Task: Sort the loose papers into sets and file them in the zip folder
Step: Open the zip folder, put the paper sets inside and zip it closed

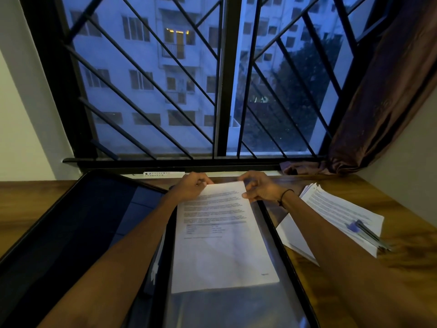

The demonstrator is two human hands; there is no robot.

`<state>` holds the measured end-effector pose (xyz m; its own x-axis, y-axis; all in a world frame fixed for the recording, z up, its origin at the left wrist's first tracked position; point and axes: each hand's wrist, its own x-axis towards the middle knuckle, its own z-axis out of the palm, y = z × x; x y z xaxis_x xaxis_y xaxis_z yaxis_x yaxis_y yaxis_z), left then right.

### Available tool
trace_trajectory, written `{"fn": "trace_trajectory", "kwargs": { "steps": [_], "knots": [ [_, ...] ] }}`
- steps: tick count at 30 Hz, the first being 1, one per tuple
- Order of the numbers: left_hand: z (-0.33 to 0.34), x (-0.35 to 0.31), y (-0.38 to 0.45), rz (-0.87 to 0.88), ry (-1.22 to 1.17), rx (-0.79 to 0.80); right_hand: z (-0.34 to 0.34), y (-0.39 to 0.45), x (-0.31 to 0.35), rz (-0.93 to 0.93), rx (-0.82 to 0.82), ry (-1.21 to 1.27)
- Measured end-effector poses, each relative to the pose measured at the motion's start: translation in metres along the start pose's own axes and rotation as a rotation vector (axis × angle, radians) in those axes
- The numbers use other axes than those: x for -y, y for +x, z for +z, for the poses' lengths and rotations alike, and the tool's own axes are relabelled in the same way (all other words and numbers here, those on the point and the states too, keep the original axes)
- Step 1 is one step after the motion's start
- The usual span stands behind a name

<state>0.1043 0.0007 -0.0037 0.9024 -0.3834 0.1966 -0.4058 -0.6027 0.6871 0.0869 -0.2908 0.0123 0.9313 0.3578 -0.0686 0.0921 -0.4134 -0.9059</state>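
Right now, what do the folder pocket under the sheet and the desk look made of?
The pocket looks like clear glossy plastic: it shows reflections under the printed sheet. The desk looks like wood or wood-grain laminate, brown with streaky grain; which one I cannot tell.

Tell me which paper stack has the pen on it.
The loose stack on the wooden table right of the zip folder carries the pen; the set both hands hold over the folder has none.

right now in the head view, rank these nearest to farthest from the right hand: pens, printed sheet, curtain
1. Printed sheet, its top corner pinched by the right hand.
2. Pens, lying on the paper stack to the right.
3. Curtain, hanging up by the window on the far right.
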Motion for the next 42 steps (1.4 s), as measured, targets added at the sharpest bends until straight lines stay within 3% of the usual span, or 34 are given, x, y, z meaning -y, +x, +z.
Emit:
{"fn": "trace_trajectory", "kwargs": {
  "steps": [14,17,23,29,35,42],
  "knots": [
    [0.001,-0.013,-0.009,-0.056,-0.089,0.065,0.000,0.000,0.001,-0.072,-0.023,-0.081],
    [0.002,-0.014,-0.010,-0.060,-0.038,0.112,0.001,0.000,0.005,-0.103,-0.019,-0.083],
    [0.002,-0.022,-0.010,-0.087,-0.212,0.187,0.003,-0.005,0.012,-0.046,0.024,-0.072],
    [0.000,-0.024,-0.009,-0.071,-0.203,0.299,0.005,-0.007,0.013,-0.048,0.002,-0.032],
    [0.003,-0.012,-0.008,-0.044,-0.232,0.242,0.007,-0.018,0.011,0.108,0.021,0.084],
    [0.002,-0.009,-0.011,-0.010,-0.214,0.092,0.008,-0.045,0.016,0.254,0.273,0.288]
  ]
}}
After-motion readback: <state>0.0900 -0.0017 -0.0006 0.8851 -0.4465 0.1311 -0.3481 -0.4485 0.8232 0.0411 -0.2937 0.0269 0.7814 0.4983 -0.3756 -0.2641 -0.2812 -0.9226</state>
